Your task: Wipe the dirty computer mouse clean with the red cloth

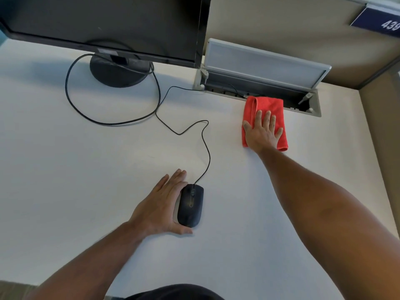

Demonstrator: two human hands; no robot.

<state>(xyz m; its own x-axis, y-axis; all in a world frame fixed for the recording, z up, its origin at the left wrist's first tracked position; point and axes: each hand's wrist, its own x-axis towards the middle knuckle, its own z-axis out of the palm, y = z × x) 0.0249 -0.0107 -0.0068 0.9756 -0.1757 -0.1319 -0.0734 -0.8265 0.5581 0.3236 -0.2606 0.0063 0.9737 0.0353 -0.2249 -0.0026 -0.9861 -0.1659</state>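
Observation:
A black wired computer mouse [191, 207] lies on the white desk [65, 169] near the front middle. My left hand [161, 204] cups its left side, fingers along the edge and thumb under its near end. The folded red cloth [270, 105] lies flat at the back right, beside the open cable hatch. My right hand [262, 132] rests flat on the cloth with fingers spread, covering its lower part.
The mouse cable [204, 148] loops across the desk toward the cable hatch [259, 83], whose grey lid stands open. A black monitor [104, 22] on a round stand [119, 72] fills the back left. Beige partition walls [281, 24] close the back and right.

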